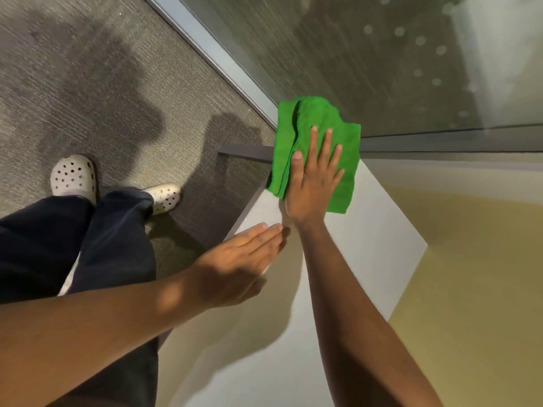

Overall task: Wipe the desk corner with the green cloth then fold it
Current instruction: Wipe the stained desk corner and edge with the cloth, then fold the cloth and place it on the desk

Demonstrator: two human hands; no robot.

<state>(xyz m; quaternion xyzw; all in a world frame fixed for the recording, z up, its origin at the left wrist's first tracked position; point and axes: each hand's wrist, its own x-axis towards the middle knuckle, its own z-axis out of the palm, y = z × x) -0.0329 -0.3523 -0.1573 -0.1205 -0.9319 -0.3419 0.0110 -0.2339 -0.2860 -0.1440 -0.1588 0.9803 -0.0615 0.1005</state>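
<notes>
The green cloth [318,121] lies rumpled over the far corner of the white desk [376,245], partly hanging past the corner edge. My right hand [313,183] presses flat on the cloth, palm down, fingers spread and pointing away from me. My left hand [241,259] rests flat on the desk's left edge, fingers together, holding nothing. It sits just below and left of my right wrist, apart from the cloth.
A glass partition [382,63] with a metal frame runs right behind the desk corner. Grey carpet [102,83] lies to the left, where my legs and white perforated clogs [73,177] stand. A yellowish band [470,274] of light covers the desk's right side.
</notes>
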